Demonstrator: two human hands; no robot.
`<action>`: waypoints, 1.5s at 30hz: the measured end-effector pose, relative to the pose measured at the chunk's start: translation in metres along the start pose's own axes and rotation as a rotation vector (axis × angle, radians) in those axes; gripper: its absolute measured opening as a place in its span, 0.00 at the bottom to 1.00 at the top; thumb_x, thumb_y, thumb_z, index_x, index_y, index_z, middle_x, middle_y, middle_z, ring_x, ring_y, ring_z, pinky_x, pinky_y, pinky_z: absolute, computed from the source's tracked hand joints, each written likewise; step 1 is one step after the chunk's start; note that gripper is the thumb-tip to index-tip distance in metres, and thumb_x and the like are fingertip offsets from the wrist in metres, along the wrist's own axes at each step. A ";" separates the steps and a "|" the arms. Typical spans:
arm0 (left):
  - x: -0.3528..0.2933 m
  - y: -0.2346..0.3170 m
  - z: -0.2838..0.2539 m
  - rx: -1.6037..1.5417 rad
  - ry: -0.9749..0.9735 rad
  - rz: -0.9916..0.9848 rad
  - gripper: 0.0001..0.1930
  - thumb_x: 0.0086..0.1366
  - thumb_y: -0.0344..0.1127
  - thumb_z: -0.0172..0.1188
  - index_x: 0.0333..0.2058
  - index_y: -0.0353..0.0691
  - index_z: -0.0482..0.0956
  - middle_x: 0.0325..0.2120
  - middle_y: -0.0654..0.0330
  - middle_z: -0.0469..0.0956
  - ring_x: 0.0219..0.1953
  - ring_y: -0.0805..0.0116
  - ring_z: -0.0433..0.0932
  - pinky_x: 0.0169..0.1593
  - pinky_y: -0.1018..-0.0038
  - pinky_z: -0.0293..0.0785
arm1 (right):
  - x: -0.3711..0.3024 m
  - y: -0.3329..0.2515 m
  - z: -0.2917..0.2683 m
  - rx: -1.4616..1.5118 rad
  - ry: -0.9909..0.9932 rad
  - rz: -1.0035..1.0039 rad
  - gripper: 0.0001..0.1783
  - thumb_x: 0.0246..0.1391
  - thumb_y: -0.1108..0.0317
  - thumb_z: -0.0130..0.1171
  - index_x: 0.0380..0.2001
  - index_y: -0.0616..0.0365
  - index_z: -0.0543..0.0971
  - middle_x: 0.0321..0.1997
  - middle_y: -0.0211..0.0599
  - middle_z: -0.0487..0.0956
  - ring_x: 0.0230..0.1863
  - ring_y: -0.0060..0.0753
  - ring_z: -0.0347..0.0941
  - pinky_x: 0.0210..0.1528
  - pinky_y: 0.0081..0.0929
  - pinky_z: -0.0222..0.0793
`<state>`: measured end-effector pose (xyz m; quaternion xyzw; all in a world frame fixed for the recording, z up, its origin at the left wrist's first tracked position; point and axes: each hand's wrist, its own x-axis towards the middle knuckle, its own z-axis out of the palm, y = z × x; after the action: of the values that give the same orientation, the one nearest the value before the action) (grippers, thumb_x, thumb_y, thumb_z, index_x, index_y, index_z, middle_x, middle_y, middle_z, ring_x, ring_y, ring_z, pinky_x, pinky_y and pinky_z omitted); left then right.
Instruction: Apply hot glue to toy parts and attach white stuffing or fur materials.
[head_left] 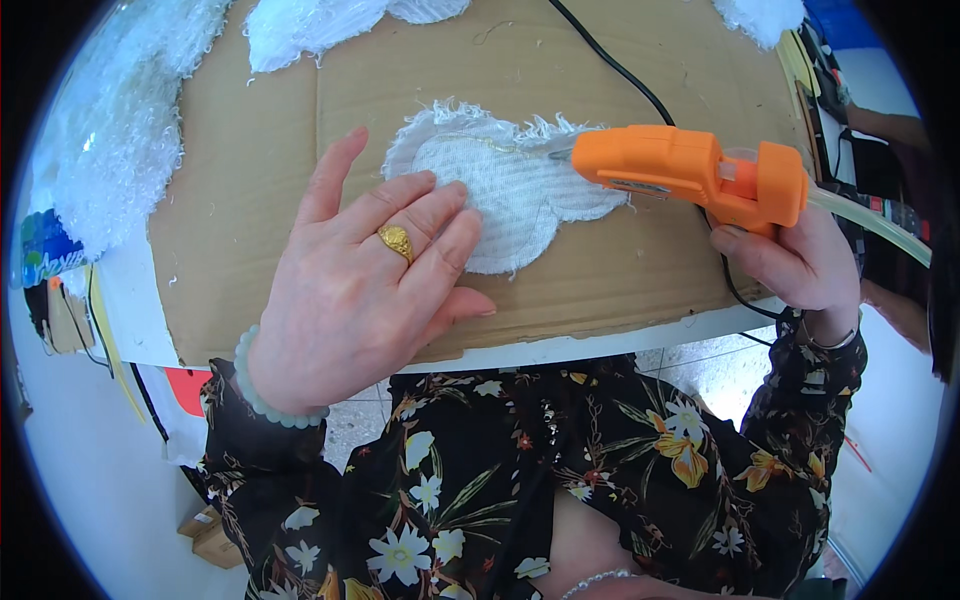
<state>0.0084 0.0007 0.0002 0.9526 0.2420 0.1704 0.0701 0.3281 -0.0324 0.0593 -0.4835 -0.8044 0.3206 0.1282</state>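
Note:
A white, fuzzy-edged fabric piece (pixel 510 215) with rounded lobes lies flat on the cardboard sheet (pixel 640 270). My left hand (pixel 375 255) rests with outstretched fingers on its left part, fingertips pressing the cloth. In my right hand (pixel 800 260) is an orange hot glue gun (pixel 650 165), gripped by its handle. Its nozzle points left and meets the upper edge of the cloth, where a thin yellowish line of glue runs along the inside of the rim. A clear glue stick (pixel 870 225) sticks out of the gun's back. My right fingers are partly hidden behind the handle.
White fluffy material (pixel 130 130) is heaped at the left, with more white fabric pieces (pixel 320 25) at the far edge. A black cord (pixel 615 65) crosses the cardboard behind the gun. Another person's arm (pixel 890 128) shows at the far right.

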 end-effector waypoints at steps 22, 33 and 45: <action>0.002 0.000 -0.005 0.020 -0.028 -0.029 0.24 0.49 0.49 0.66 0.41 0.39 0.78 0.41 0.58 0.79 0.46 0.59 0.77 0.61 0.47 0.59 | -0.020 0.009 -0.003 0.258 0.226 0.098 0.24 0.47 0.70 0.55 0.49 0.64 0.70 0.32 0.33 0.74 0.32 0.22 0.67 0.37 0.18 0.62; 0.000 -0.019 0.001 0.062 0.024 -0.073 0.20 0.51 0.44 0.66 0.41 0.41 0.77 0.37 0.61 0.77 0.39 0.63 0.77 0.60 0.50 0.60 | 0.040 -0.002 0.046 0.806 0.278 0.022 0.29 0.57 0.58 0.47 0.56 0.69 0.65 0.37 0.41 0.77 0.37 0.31 0.75 0.39 0.24 0.72; 0.001 -0.024 0.000 0.086 0.098 -0.088 0.14 0.55 0.37 0.63 0.40 0.40 0.77 0.30 0.57 0.78 0.36 0.58 0.77 0.56 0.53 0.65 | 0.077 0.009 0.095 1.166 0.444 0.015 0.23 0.64 0.58 0.45 0.55 0.65 0.64 0.46 0.47 0.74 0.50 0.36 0.73 0.51 0.33 0.74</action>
<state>-0.0011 0.0221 -0.0048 0.9338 0.2936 0.2030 0.0247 0.2467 -0.0001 -0.0264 -0.3949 -0.4476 0.5998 0.5329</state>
